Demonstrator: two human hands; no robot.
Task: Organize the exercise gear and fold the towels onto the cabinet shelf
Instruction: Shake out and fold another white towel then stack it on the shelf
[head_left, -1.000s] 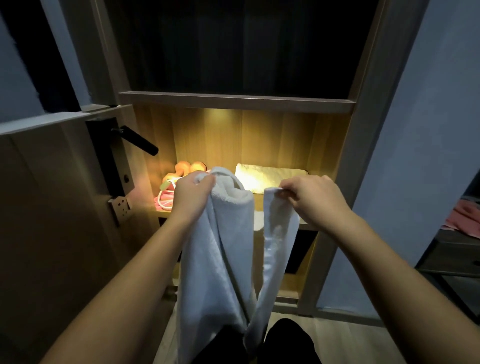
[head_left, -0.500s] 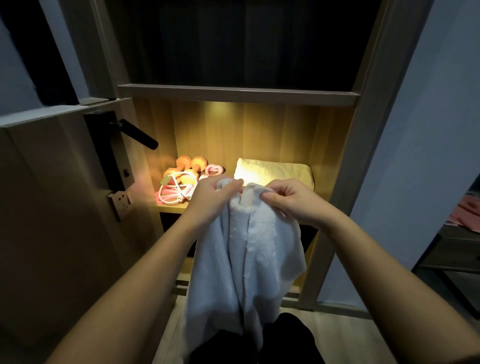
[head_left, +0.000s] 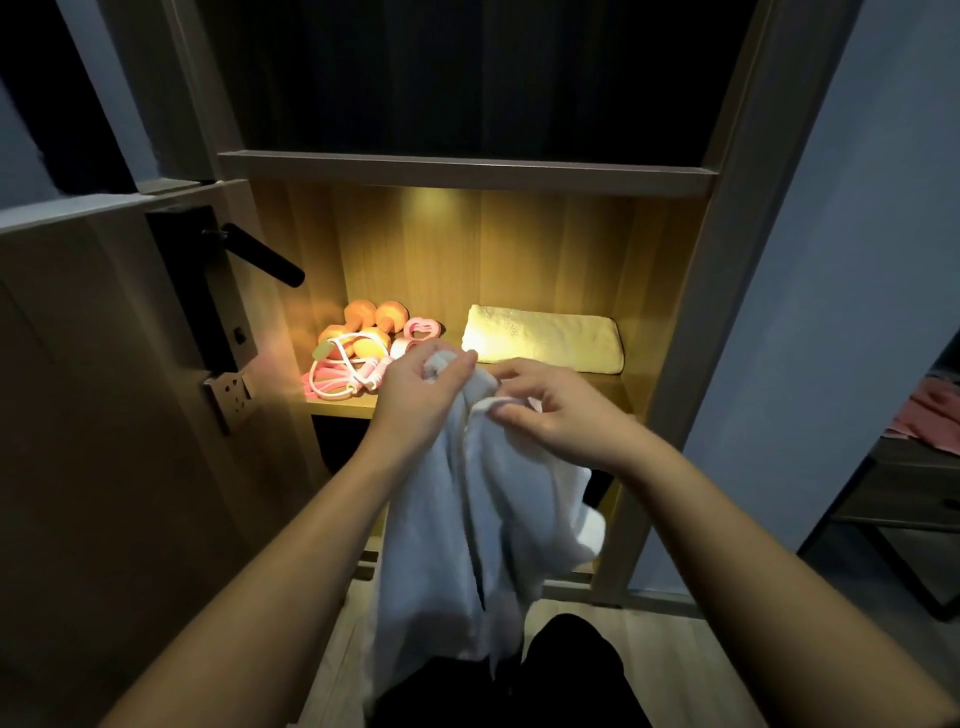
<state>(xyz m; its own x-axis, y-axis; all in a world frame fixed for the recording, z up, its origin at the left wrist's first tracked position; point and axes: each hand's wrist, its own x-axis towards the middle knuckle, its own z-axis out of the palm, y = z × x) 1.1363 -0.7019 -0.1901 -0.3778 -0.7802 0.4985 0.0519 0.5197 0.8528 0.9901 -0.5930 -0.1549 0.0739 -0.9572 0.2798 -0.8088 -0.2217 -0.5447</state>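
Both hands pinch the top edge of a soft, fluffy white towel (head_left: 483, 519): the left hand (head_left: 421, 389) grasps one bunched corner, and the right hand (head_left: 556, 415) grasps the edge just beside it. The towel hangs in loose folds before the lit wooden shelf (head_left: 597, 382), where a folded terry towel (head_left: 545, 338), rounded orange dumbbells (head_left: 363, 325) and a coiled pink skipping rope (head_left: 337, 379) lie.

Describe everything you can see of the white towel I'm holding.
The white towel looks like soft, fluffy terry cloth. It is not yet folded: it is gathered at the top and hangs in loose vertical folds in front of the lit shelf. The left hand grips the top bunch, and the right hand pinches an upper edge right beside it. The lower end fades into shadow.
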